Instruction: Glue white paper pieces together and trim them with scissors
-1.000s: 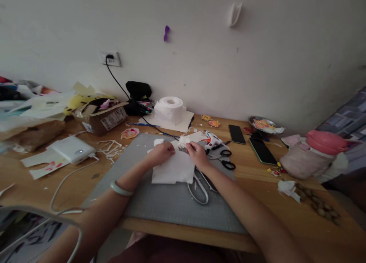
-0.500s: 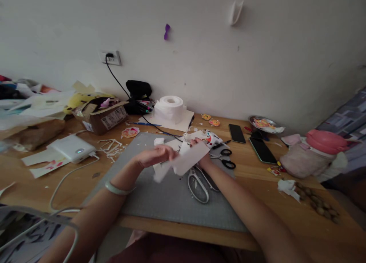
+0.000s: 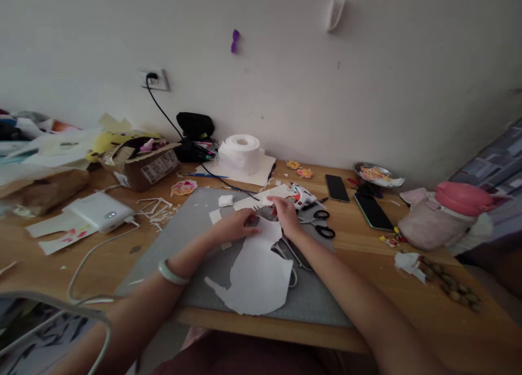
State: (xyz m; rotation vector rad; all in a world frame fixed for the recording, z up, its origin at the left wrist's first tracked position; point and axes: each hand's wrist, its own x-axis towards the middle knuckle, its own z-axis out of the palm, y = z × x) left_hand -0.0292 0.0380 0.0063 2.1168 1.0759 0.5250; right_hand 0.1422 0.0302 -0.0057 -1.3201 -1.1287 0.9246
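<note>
A white sheet of paper, irregularly cut with a narrow strip at its lower left, spreads over the grey cutting mat. My left hand pinches its upper left edge. At the upper right edge, my right hand has closed its fingers on the same paper; the fingertips are partly hidden. Grey-handled scissors lie mostly covered under the sheet. Black-handled scissors rest just right of my right hand. Behind the hands are white paper scraps and a printed white packet.
Tissue roll, cardboard box and white power bank with its cable stand to the back and left. Two phones, a metal bowl and a pink-lidded bottle are on the right. Paper trimmings litter the mat's left side.
The paper, earlier raised and blurred between my hands, now hangs lower and spreads toward me over the scissors. My left hand has moved right, to the paper's upper edge.
</note>
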